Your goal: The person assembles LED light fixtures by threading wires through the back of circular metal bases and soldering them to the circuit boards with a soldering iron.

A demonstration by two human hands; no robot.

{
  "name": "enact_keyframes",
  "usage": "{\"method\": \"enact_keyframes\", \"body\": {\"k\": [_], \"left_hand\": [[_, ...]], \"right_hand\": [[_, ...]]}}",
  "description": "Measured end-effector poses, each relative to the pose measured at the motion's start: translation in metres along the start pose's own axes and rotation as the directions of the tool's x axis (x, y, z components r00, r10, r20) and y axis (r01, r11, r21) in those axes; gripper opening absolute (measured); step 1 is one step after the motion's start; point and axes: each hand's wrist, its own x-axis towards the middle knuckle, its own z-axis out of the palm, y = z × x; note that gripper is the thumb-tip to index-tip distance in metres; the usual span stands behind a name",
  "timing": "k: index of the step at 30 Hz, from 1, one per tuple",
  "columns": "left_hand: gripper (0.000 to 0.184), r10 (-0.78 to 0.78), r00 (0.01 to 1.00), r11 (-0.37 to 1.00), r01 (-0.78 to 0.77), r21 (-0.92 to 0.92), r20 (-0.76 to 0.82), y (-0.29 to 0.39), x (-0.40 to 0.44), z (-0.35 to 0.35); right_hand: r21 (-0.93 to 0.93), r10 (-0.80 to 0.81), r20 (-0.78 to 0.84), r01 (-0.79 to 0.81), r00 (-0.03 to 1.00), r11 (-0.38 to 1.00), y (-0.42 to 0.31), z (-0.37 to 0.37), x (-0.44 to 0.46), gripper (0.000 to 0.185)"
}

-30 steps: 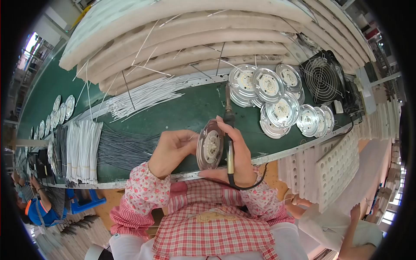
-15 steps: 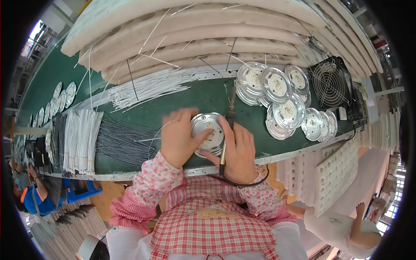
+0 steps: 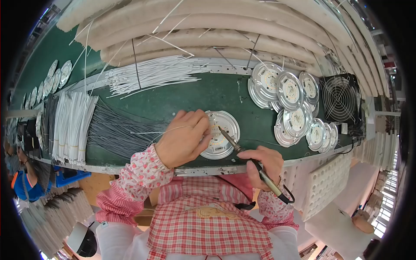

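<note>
A round silver metal disc (image 3: 225, 125) lies flat on the green bench near its front edge. My left hand (image 3: 184, 138) is over the disc's left side, fingers closed on a thin pale wire (image 3: 172, 129) whose tail runs left. The wire's end at the disc is hidden by the fingers. In my right hand (image 3: 265, 164) is a soldering iron (image 3: 234, 145), held like a pen, its tip over the middle of the disc. The iron's dark cable loops at my right wrist.
Stacked silver discs (image 3: 289, 91) and a black fan with a wire guard (image 3: 340, 99) are at the right. White wires (image 3: 147, 73) and grey wires (image 3: 117, 130) lie left. Thick pale sheets (image 3: 216, 21) line the back. A person in blue (image 3: 28, 184) is far left.
The disc has gone from being held up to lying flat on the bench. My right hand has let go of it and swung the iron from upright to pointing at its middle.
</note>
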Motion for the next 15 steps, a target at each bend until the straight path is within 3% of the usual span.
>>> {"method": "enact_keyframes", "body": {"k": [10,15], "left_hand": [[0.019,0.029,0.999,0.998,-0.027,0.055,-0.035,-0.002,0.004,0.007],[0.020,0.048,0.997,0.995,-0.042,0.087,-0.062,-0.004,0.006,0.013]], "right_hand": [[-0.032,-0.044,-0.004,0.044,0.999,0.999,-0.001,0.006,0.002,0.021],[0.049,0.033,0.011,-0.033,0.999,0.998,0.010,0.002,-0.003,0.020]]}}
